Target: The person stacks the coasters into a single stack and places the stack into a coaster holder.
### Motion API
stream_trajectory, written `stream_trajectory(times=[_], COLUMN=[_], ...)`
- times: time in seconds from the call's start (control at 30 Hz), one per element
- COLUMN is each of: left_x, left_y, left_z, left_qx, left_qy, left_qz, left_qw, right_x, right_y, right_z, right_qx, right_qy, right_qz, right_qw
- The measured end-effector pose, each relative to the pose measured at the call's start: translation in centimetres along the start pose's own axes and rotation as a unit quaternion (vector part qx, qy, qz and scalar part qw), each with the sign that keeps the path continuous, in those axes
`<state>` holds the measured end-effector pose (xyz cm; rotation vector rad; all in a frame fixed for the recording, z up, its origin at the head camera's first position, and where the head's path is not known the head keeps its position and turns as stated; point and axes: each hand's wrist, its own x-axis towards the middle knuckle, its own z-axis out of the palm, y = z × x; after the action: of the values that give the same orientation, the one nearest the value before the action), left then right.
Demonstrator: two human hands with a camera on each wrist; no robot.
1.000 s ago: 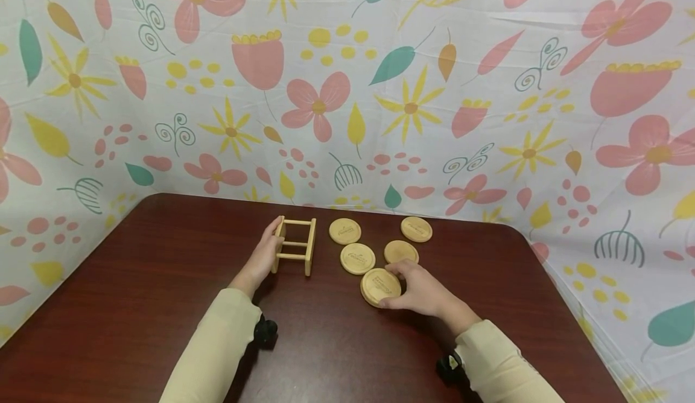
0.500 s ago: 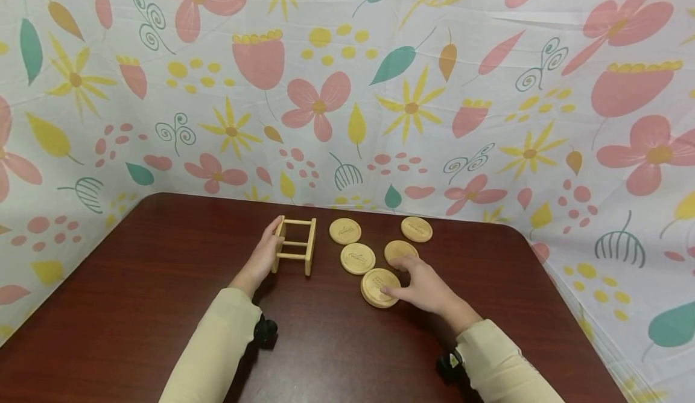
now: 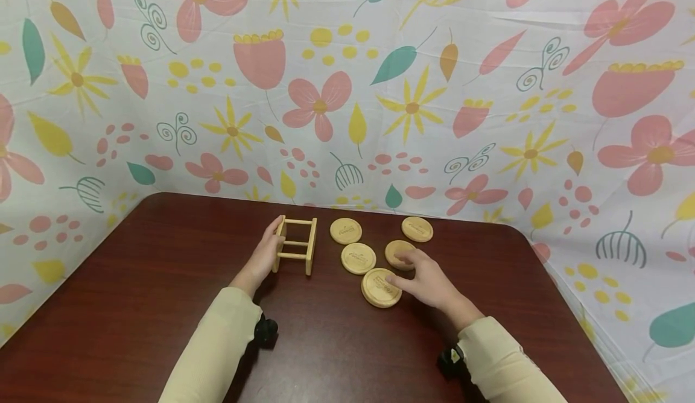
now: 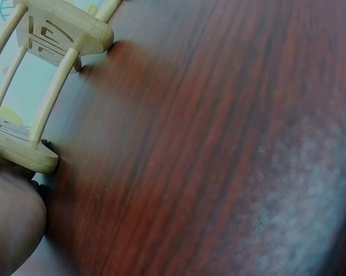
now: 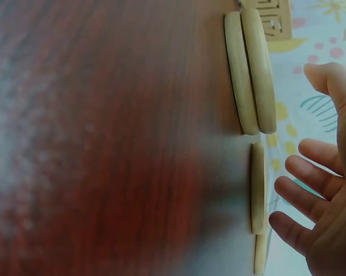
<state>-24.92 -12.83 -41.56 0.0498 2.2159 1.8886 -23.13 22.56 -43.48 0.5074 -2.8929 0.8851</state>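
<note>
My left hand (image 3: 263, 257) holds the near-left side panel of a small wooden coaster rack (image 3: 311, 247), which stands on the table. In the left wrist view, the rack (image 4: 52, 95) shows slotted end panels joined by round rods. My right hand (image 3: 431, 283) hovers over the round wooden coasters with its thumb and fingers spread. Beneath its fingers lies a plain-faced coaster (image 3: 395, 258), partly covered by them. The thumb is over the edge of a stack of two coasters (image 3: 378, 289). The right wrist view has that stack (image 5: 250, 72) edge-on, apart from the fingers (image 5: 302, 198).
Two engraved coasters, one far (image 3: 345, 231) and one nearer (image 3: 358, 259), lie between the rack and the stack. Another coaster (image 3: 417, 229) lies at the back right. The dark wooden table (image 3: 163, 282) ends at a floral cloth (image 3: 320, 149).
My right hand has lifted its fingers off the stacked coasters and shifted away, up and right, over the plain coaster. The left hand and the rack have stayed put.
</note>
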Motion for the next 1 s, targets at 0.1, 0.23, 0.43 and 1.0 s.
stream_trajectory(times=[0.1,0.23,0.43,1.0], left_x=[0.3,1.3,2.0,1.9], left_y=[-0.3,-1.5,-2.7,-2.8], left_z=[-0.1,-0.3,-0.3,-0.4], left_qx=[-0.006,-0.003,0.012,0.017], left_qy=[0.002,0.008,0.018,0.019], left_qz=[0.002,0.007,0.015,0.008], left_qw=[1.0,0.9999,0.9997,0.9996], right_x=[0.1,0.2,0.3,0.9], right_y=[0.2,0.4,0.5,1.4], right_z=[-0.1,-0.2,-0.4,-0.4], right_qx=[0.004,0.009,0.011,0.012], right_qy=[-0.004,-0.004,0.013,0.039], right_qz=[0.008,0.02,0.024,0.022], right_qw=[1.0,0.9998,0.9996,0.9989])
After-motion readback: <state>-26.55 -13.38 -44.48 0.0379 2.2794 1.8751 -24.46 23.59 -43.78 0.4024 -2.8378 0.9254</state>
